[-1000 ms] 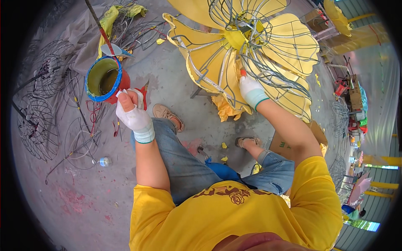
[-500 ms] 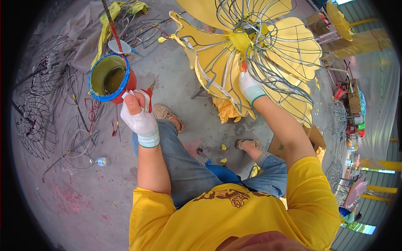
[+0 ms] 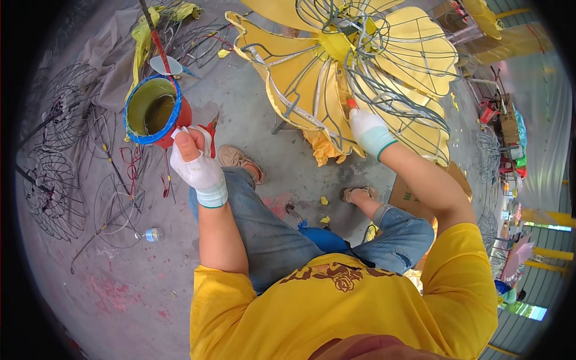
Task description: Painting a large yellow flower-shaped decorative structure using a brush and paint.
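Note:
My left hand [image 3: 195, 165], in a white fingerless glove, grips the side of a red pot [image 3: 183, 114] with a blue rim. The pot is tilted and has a murky yellowish liquid [image 3: 159, 115] in it. My right hand [image 3: 367, 126], gloved too, is closed round what looks like a red-handled brush [image 3: 351, 104]; its far end is hard to make out against the petal. Before me stands a big yellow flower shape [image 3: 300, 66] of fabric petals stretched on grey wire frames. My right hand is at its lower petals, beside the wires.
Round wire frames [image 3: 51, 189] and loose wires lie on the grey floor at left, near a small clear bottle [image 3: 153, 234]. Grey sheeting [image 3: 117, 57] and yellow cloth [image 3: 142, 45] lie at the upper left. A cardboard box [image 3: 414, 192] stands by my right leg.
My right hand has drawn slightly down and right along the petal with the brush. My left hand and the pot have barely moved. The whole view has shifted a little.

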### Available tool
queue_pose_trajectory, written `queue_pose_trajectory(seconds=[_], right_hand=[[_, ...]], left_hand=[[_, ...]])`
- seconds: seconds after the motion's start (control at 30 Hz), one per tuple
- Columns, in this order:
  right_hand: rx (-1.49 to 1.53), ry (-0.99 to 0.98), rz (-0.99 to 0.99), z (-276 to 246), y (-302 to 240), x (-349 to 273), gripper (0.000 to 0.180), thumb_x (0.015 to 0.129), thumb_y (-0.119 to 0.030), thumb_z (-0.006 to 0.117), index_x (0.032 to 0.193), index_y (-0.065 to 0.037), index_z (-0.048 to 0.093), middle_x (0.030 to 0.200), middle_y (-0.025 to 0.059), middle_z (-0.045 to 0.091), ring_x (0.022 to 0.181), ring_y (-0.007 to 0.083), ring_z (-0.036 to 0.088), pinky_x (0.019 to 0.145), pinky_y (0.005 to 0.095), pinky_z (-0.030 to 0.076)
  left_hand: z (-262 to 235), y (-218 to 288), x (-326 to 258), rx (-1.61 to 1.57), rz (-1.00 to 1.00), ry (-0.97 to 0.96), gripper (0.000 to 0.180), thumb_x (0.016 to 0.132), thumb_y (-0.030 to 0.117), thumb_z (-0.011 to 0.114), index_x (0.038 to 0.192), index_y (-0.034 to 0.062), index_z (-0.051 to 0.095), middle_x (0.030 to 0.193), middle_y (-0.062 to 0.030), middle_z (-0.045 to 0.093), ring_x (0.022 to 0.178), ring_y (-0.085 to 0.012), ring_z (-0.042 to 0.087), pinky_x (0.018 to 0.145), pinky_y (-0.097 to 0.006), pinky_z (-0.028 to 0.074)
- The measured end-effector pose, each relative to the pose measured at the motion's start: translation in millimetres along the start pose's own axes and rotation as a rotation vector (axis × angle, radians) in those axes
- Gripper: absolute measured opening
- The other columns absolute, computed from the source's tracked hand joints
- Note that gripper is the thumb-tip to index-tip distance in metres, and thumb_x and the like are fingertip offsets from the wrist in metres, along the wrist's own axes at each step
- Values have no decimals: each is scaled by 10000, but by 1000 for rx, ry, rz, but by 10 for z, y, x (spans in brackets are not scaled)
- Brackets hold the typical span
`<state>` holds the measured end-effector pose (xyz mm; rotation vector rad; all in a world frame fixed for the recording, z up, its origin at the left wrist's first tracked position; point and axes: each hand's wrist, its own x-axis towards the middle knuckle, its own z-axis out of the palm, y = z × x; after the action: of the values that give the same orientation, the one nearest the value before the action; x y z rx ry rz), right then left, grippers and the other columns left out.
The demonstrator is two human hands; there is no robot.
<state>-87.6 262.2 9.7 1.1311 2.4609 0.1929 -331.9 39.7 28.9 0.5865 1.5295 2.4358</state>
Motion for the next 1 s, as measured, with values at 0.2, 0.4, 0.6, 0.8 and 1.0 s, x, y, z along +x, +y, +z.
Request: queue_pose_trajectory(seconds=[0.2,0.4,0.6,0.8,1.0], right_hand=[[-50,-134,-78,-388,212,-871,153,834,-108,445,951,-19,489,833,197,596,730,334,620,636,401,506],[-73,-83,-97,-928,412,-1495,177,825,-120,488,970,-20,501,813,178,597,700,318,622,611,393,501],[365,330,-30,-805,569,-1430,172,829,-102,528,978,-21,557,708,162,596,642,296,604,567,396,457],[527,299,-111,-542,370,-972,161,836,-134,527,955,-31,561,740,183,597,668,337,591,585,394,461],[149,275,-295,-168,279,-462,145,836,-137,501,948,-47,518,707,171,587,637,321,602,554,398,469]], left_hand=[[23,-20,-29,31,25,-26,459,924,391,390,592,85,308,535,-7,316,499,-95,279,464,-248,185],[55,-10,-47,54,31,-22,457,925,390,390,594,84,315,535,-8,324,497,-95,283,456,-249,184],[58,-43,-62,13,34,-43,451,925,381,391,596,83,313,536,-8,323,494,-95,281,452,-249,177],[77,-35,-67,34,32,-27,450,924,377,395,597,81,306,537,-7,312,492,-92,283,451,-249,174],[13,-26,-55,50,75,-45,462,922,381,400,593,75,295,533,-7,298,495,-92,283,456,-248,174]])
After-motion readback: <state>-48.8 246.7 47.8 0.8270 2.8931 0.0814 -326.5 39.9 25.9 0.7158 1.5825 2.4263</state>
